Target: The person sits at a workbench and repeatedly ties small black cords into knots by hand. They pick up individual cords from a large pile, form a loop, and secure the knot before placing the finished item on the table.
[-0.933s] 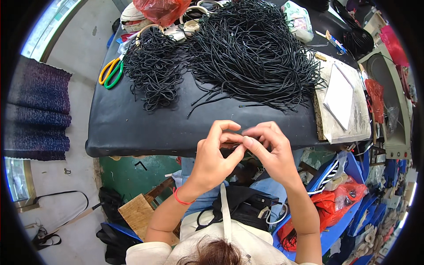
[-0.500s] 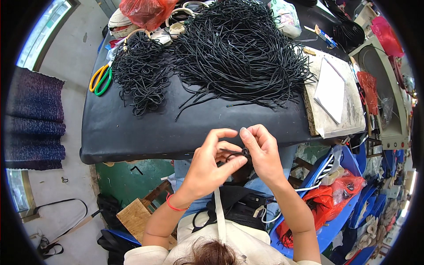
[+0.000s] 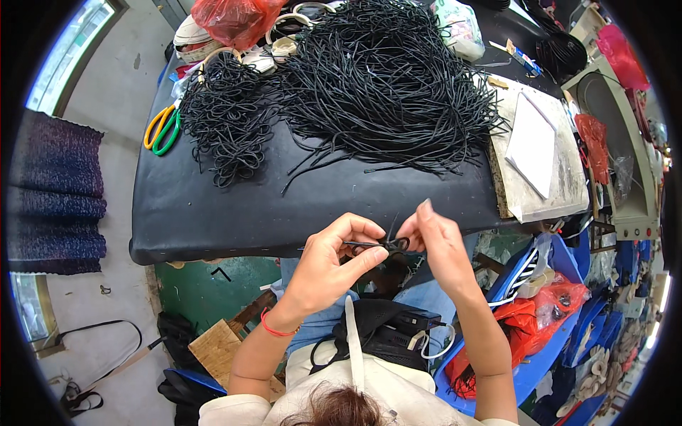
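Note:
Above my lap, just off the table's front edge, my left hand [image 3: 330,257] pinches a folded black cord [image 3: 366,244] between thumb and fingers. A small loop [image 3: 402,244] of that cord sticks out past the fingertips, and a thin dark strand rises from beside it. Close to the loop is my right hand [image 3: 440,245], its thumb raised and apart from the bent fingers. No cord shows inside it; whether its fingertips touch the loop I cannot tell. Beyond lie a large pile of black cords [image 3: 383,92] and a smaller heap of looped cords [image 3: 227,117].
Scissors [image 3: 163,130] with orange and green handles lie at the table's left edge. A worn board [image 3: 568,192] carries a white sheet [image 3: 531,145] on the right. Below it, a blue tub [image 3: 522,376] holds red plastic bags [image 3: 529,319]. Another red bag [image 3: 238,21] sits at the back.
My right hand has drawn back slightly to the right from the cord, its thumb lifting away. The loop now shows more plainly beyond my left fingertips. My left hand stays nearly in place.

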Tool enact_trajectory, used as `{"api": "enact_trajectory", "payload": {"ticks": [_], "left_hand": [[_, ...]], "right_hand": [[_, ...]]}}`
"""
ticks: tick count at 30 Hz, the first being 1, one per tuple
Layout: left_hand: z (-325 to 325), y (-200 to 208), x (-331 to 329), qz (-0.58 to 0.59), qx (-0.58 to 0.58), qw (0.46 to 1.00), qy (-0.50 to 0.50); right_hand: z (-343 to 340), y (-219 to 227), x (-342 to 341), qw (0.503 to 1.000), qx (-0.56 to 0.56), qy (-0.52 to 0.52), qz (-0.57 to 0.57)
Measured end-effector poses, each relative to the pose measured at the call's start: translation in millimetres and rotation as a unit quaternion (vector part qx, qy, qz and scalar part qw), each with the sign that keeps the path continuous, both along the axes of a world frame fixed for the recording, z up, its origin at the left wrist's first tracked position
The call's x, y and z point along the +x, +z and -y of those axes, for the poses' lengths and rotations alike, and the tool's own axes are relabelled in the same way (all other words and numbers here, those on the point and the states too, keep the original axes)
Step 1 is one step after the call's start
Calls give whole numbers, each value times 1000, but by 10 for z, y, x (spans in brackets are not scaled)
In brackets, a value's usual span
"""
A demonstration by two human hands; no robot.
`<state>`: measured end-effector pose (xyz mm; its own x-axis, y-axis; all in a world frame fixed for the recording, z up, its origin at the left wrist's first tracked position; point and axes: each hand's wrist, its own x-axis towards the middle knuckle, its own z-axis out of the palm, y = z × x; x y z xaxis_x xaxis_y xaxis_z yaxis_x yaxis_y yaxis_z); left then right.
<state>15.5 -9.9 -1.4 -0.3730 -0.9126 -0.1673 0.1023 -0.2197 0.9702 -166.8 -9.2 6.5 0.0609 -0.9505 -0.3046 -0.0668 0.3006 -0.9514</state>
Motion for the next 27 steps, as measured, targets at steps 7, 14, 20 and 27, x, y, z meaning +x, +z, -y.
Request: {"api": "enact_trajectory", "payload": {"ticks": [7, 14, 20, 27], "left_hand": [[6, 14, 15, 15, 3, 1000, -19], [25, 38, -1, 8, 79, 993, -82], [-71, 44, -112, -93, 112, 989, -11], [-225, -93, -239, 83, -143, 984, 64]], "right_hand": [[-49, -10, 137, 995, -10, 44, 86], [-63, -28, 185, 992, -55, 11, 109], [-71, -12, 195, 989, -90, -29, 111], [36, -105, 235, 985, -35, -114, 126]]}}
